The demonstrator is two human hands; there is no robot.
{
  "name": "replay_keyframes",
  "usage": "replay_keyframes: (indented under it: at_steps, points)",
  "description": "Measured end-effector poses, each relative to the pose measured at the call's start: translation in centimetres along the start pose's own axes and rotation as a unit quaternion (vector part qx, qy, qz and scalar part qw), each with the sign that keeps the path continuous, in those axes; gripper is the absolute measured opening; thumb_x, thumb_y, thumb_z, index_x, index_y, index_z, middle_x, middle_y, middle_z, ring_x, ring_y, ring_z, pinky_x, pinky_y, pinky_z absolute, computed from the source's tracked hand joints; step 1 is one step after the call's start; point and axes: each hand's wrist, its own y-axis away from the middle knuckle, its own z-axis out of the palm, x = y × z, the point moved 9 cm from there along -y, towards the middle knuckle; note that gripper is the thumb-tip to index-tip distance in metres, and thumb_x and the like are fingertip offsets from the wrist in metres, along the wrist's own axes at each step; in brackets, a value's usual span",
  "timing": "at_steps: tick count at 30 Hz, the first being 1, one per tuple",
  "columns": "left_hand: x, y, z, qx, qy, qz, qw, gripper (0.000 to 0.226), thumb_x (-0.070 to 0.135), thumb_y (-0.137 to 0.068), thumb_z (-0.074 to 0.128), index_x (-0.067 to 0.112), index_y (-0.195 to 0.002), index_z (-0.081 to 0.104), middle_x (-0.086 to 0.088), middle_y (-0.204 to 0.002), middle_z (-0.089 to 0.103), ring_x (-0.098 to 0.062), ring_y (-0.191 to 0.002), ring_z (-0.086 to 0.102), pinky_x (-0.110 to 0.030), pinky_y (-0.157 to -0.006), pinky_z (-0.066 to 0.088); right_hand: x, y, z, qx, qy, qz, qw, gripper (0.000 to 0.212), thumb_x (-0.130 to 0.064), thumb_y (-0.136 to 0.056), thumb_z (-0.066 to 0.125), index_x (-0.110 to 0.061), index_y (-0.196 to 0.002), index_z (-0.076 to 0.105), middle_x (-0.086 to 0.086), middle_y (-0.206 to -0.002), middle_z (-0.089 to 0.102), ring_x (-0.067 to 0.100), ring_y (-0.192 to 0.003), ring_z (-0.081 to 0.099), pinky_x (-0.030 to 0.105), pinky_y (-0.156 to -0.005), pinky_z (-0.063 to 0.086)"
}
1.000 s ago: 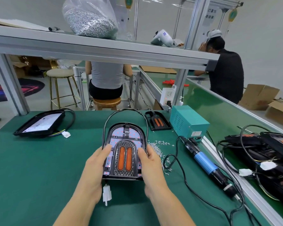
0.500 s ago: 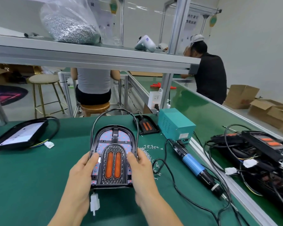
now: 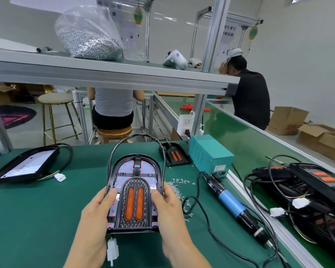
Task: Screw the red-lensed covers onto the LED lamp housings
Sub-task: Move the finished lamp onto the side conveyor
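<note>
Green bench (image 3: 37, 219) centre: left hand (image 3: 97, 215) and right hand (image 3: 168, 209) still clamp lamp housing (image 3: 135, 171), red-lensed cover (image 3: 134, 205) seated, unmoved, no screws yet.

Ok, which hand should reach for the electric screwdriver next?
Probably the right hand: the blue electric screwdriver lies on the mat on its side, just beyond the loose screws. The left hand can keep its grip on the lamp housing.
</note>
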Motion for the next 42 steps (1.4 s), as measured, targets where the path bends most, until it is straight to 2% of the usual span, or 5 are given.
replay_keyframes:
  at_steps: [11, 21, 26, 32, 42]
  points:
    - [1.1, -0.2, 2.6, -0.049, 0.032, -0.005, 0.998, 0.024, 0.021, -0.094, 0.051, 0.015, -0.105, 0.072, -0.011, -0.101, 0.074, -0.023, -0.081, 0.073, -0.028, -0.054, 0.057, -2.5, 1.0, -1.5, 0.015, -0.001, -0.057, 0.998, 0.038, -0.039, -0.101, 0.046, -0.066, -0.122, 0.029, -0.059, -0.106, 0.044, -0.029, -0.109, 0.043, 0.008, -0.096, 0.034]
    - [0.6, -0.4, 14.4, -0.192, -0.003, -0.038, 0.981, 0.027, 0.024, -0.094, 0.05, 0.012, -0.103, 0.073, -0.011, -0.099, 0.074, -0.021, -0.077, 0.073, -0.025, -0.053, 0.055, -5.9, 2.2, -11.3, 0.149, -0.035, -0.105, 0.983, 0.047, -0.04, -0.101, 0.047, -0.055, -0.143, 0.033, -0.029, -0.144, 0.044, -0.001, -0.131, 0.045, 0.038, -0.112, 0.039]
    - [-1.6, -0.7, 19.9, -0.215, -0.034, -0.069, 0.974, 0.029, 0.03, -0.091, 0.056, 0.013, -0.112, 0.068, -0.007, -0.105, 0.073, -0.025, -0.098, 0.068, -0.039, -0.085, 0.055, -7.7, 3.1, -17.2, 0.232, -0.022, -0.138, 0.963, 0.042, -0.026, -0.102, 0.047, -0.044, -0.14, 0.043, -0.023, -0.135, 0.055, -0.007, -0.115, 0.056, 0.017, -0.089, 0.049]
    - [-4.6, 0.6, 28.3, -0.281, -0.073, -0.095, 0.952, 0.028, 0.029, -0.093, 0.055, 0.011, -0.11, 0.068, -0.004, -0.098, 0.074, -0.016, -0.08, 0.069, -0.023, -0.063, 0.05, -9.7, 5.6, -24.9, 0.337, -0.001, -0.144, 0.93, 0.047, -0.021, -0.102, 0.044, -0.033, -0.148, 0.039, -0.015, -0.14, 0.054, 0.009, -0.127, 0.052, 0.044, -0.111, 0.039]
    - [-11.0, 4.7, 41.1, -0.375, -0.117, -0.145, 0.908, 0.029, 0.034, -0.094, 0.055, 0.016, -0.115, 0.064, -0.006, -0.116, 0.067, -0.021, -0.097, 0.065, -0.03, -0.081, 0.051, -12.3, 10.9, -36.8, 0.47, 0.027, -0.116, 0.874, 0.052, -0.02, -0.104, 0.041, -0.022, -0.154, 0.027, -0.018, -0.14, 0.042, -0.001, -0.119, 0.051, 0.017, -0.097, 0.034]
